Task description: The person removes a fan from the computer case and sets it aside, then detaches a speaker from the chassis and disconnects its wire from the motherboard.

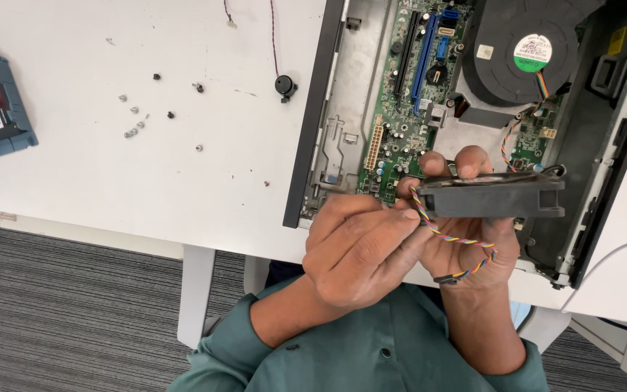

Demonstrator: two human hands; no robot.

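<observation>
Right hand [473, 239] is cradling a black case fan [493, 196], grip pinching its frame; left hand [361, 247] is closing its grip on the fan's twisted coloured wire [448, 238]. Fan is hovering over the open computer case [342, 109], green motherboard [408, 87] showing, loose screws [133, 123] lying on the white bench [110, 181].

Head view — looking steeply down, close in.

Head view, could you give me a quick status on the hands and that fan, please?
Left hand and right hand both gripping black case fan. Its twisted coloured wires drape over right hand. Open computer case behind.
</observation>
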